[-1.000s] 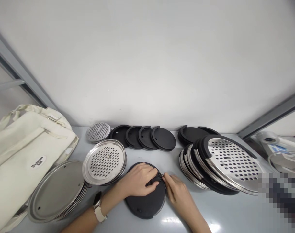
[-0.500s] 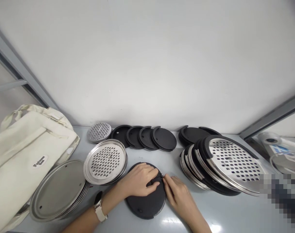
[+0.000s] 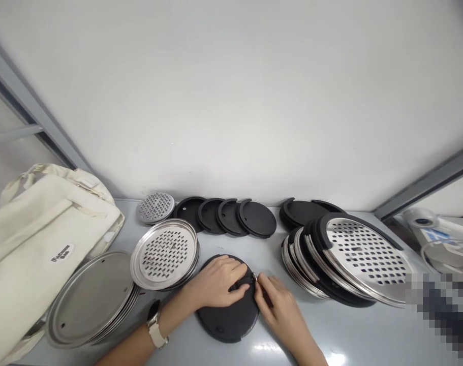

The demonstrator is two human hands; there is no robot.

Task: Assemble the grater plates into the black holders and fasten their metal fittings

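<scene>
A round black disc [image 3: 231, 323] lies flat on the table. My left hand [image 3: 221, 282] rests over its upper part, thumb and fingers curled around a dark piece at its right side. Most of that piece is hidden. At the disc's right edge my right hand [image 3: 279, 305] pinches a small shiny metal part [image 3: 254, 277], too small to name more exactly. The fingertips touch the edge there. A watch with a pale strap [image 3: 157, 333] is on my left wrist.
Left stand perforated metal grater plates [image 3: 166, 256], plain metal discs [image 3: 94, 300] and a cream bag [image 3: 48, 229]. Several black discs [image 3: 257, 218] lean along the wall. Right are stacked graters with black rims [image 3: 368, 254] and a white device [image 3: 437, 229]. The table [image 3: 269, 351] is grey.
Both hands stay at the disc. The right fingers have shifted slightly, leaving more of the small metal part showing.
</scene>
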